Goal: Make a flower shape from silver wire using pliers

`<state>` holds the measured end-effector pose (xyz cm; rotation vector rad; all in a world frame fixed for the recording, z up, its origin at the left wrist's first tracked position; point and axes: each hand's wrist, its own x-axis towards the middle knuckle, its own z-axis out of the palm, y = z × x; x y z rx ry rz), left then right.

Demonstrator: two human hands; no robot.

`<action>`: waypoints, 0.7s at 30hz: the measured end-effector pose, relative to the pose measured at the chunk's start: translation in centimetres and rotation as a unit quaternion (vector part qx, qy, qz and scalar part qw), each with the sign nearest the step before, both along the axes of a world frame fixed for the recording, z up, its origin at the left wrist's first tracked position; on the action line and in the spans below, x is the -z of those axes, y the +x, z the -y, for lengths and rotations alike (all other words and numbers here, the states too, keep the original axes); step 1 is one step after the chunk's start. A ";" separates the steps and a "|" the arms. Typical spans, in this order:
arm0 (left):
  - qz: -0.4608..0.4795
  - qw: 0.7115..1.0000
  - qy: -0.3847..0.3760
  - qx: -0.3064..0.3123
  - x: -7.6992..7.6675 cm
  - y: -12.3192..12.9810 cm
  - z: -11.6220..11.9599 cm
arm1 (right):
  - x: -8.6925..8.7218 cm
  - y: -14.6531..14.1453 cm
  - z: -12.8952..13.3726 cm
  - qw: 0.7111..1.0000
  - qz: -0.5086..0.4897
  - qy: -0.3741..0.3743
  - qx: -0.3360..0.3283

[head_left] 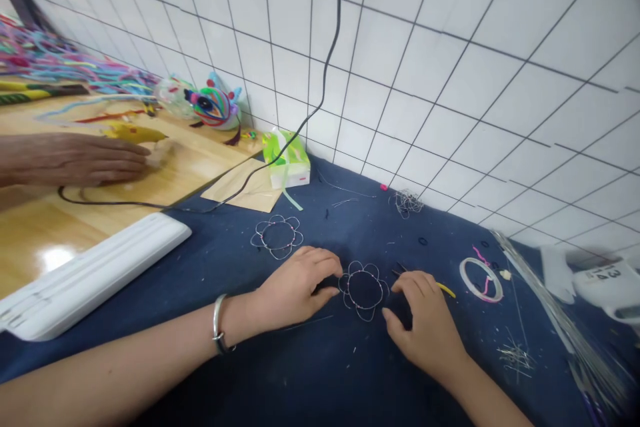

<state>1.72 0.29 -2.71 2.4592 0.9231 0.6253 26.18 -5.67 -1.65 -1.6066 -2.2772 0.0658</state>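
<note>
A wire flower [364, 307] lay flat on a dark blue cloth [200, 373], just below and right of the frame's center, in the space between two bare hands. Its round ring carried small pink beads and was edged with looped petals. The left hand [295, 287], with a silver bracelet [217, 323] at its wrist, came in from the lower left; its thumb and fingers were curved and parted in a loose C, fingertips right at the flower's left petals, though whether they touched could not be made out. The right hand [429, 320], from the lower right, was open too, thumb and forefinger parted just beside the right petals, gripping nothing visible. Yellow-handled pliers [446, 290] lay partly hidden behind it. A second wire flower [279, 248] rested a little up and left of the first. At right were a white ring [464, 277] with pink strands, scattered wire bits [517, 359] and a long wire bundle [565, 320]; a wire tangle [407, 203] sat near the tiled wall [400, 67]. At upper left, another person's hand [100, 159] rested on a wooden table [20, 213], with a green and white tissue box [290, 167] to its right.
</note>
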 end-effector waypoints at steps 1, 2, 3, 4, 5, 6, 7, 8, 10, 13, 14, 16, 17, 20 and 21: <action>-0.003 1.000 0.003 0.009 -0.1 0.0 0.0 | -0.2 0.3 -0.1 1.000 -0.006 0.002 -0.006; -0.005 1.000 0.006 0.015 -0.1 0.1 0.1 | -0.4 0.5 -0.2 1.000 -0.014 0.001 -0.012; -0.004 1.000 0.008 0.018 -0.2 0.3 0.1 | -0.5 0.7 -0.3 1.000 -0.021 -0.002 -0.019; -0.002 1.000 0.010 0.018 -0.2 0.5 0.2 | -0.6 0.8 -0.4 0.999 -0.029 -0.005 -0.024; 0.002 1.000 0.013 0.017 -0.2 0.6 0.3 | -0.7 0.8 -0.5 0.999 -0.036 -0.009 -0.031; 0.004 1.000 0.016 0.017 -0.1 0.8 0.4 | -0.7 0.6 -0.7 0.998 -0.041 -0.012 -0.039; 0.004 1.000 0.018 0.020 -0.1 1.0 0.5 | -0.8 0.4 -0.9 0.998 -0.043 -0.015 -0.049; 0.004 0.999 0.020 0.026 0.0 1.1 0.6 | -0.8 0.1 -1.1 0.997 -0.044 -0.016 -0.062; 0.001 0.999 0.026 0.042 0.2 1.3 0.7 | -1.0 -0.6 -1.9 0.995 -0.036 -0.016 -0.094; 0.005 0.997 0.046 0.061 0.5 1.3 0.7 | -0.9 -1.7 -3.4 0.991 -0.011 -0.021 -0.132; 0.007 0.996 0.054 0.064 0.5 1.3 0.7 | -0.8 -2.0 -3.9 0.990 0.000 -0.025 -0.138; 0.007 0.995 0.064 0.070 0.6 1.2 0.7 | -0.5 -2.4 -4.8 0.989 0.024 -0.037 -0.142; 0.004 0.995 0.067 0.073 0.6 1.2 0.7 | -0.2 -2.5 -5.1 0.988 0.035 -0.043 -0.142; -0.007 0.994 0.070 0.085 0.6 1.0 0.6 | 0.3 -2.6 -5.5 0.989 0.065 -0.049 -0.127; -0.011 0.994 0.070 0.087 0.6 1.0 0.6 | 0.4 -2.6 -5.5 0.989 0.074 -0.046 -0.117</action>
